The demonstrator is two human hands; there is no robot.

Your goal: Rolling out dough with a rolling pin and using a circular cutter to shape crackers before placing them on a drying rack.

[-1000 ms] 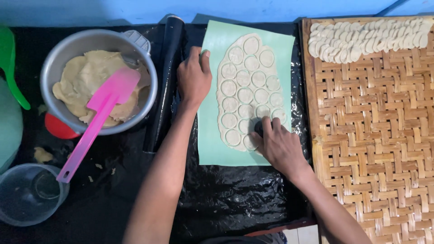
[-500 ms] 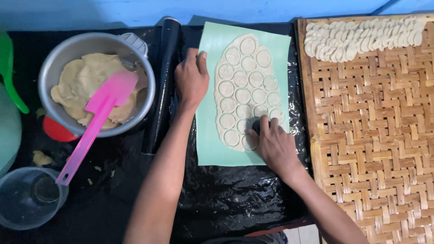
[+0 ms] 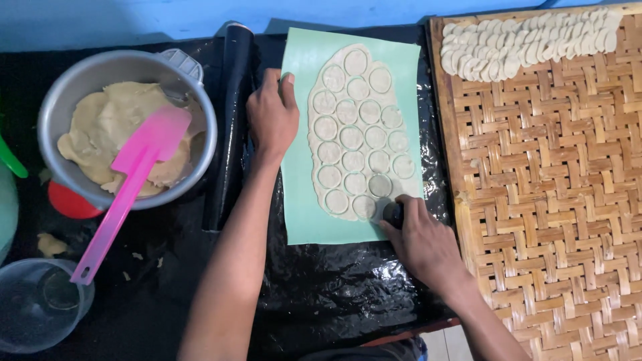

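Observation:
A flat sheet of pale dough (image 3: 358, 130), marked with several cut circles, lies on a light green mat (image 3: 301, 207). My left hand (image 3: 272, 117) presses flat on the mat's left edge. Fingers of my right hand (image 3: 418, 237) are closed on a small dark round cutter (image 3: 393, 212), which stands on the near right end of the dough sheet.
A metal bowl (image 3: 127, 67) of dough with a pink spatula (image 3: 130, 177) sits at the left. A black rolling pin (image 3: 231, 127) lies beside the mat. A woven bamboo tray (image 3: 555, 200) at the right holds rows of cut dough rounds (image 3: 521, 43). A clear cup (image 3: 40, 304) stands at the near left.
My right hand has shifted the cutter slightly to the right along the near end of the dough. My left hand has stayed on the mat.

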